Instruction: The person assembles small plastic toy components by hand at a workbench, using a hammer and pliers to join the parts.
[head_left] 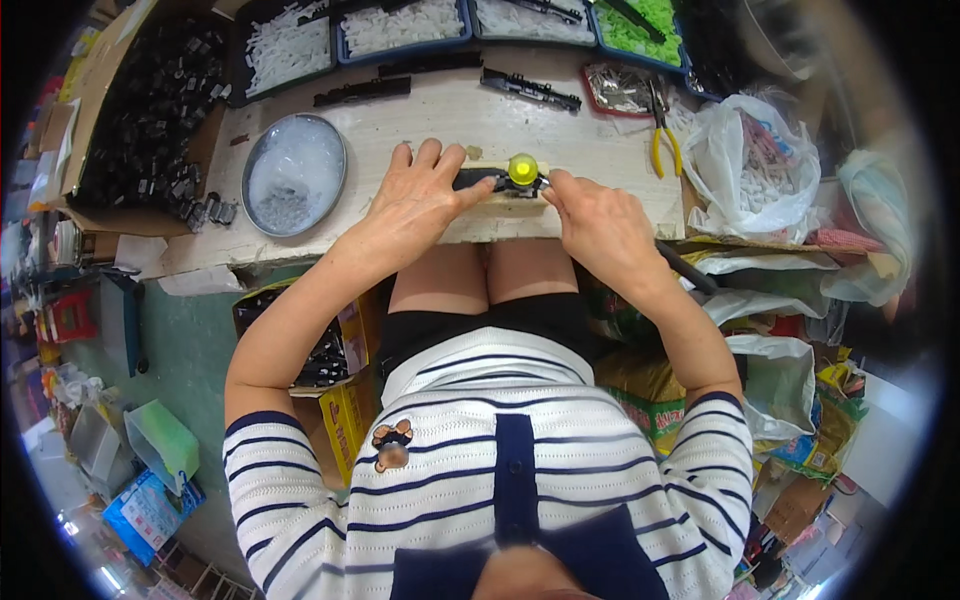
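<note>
At the near edge of the table, a dark elongated plastic part [476, 178] lies on a small pale block. A round translucent yellow-green knob [522, 169] stands over the part's right portion. My left hand [420, 200] steadies the part from the left; its thumb presses on the part near the knob while the other fingers reach forward, spread. From the right, my right hand [608, 222] pinches the part's end beside the knob, thumb and index together, the remaining fingers curled. My fingertips partly hide the part's right end.
Trays of white pieces [400, 27] and green pieces [640, 32] line the far side. Black strip assemblies [530, 88] lie before them. A round metal dish [250, 190] and a carton of black parts [150, 110] stand left; yellow-handled pliers [664, 140] and a plastic bag [750, 165] right.
</note>
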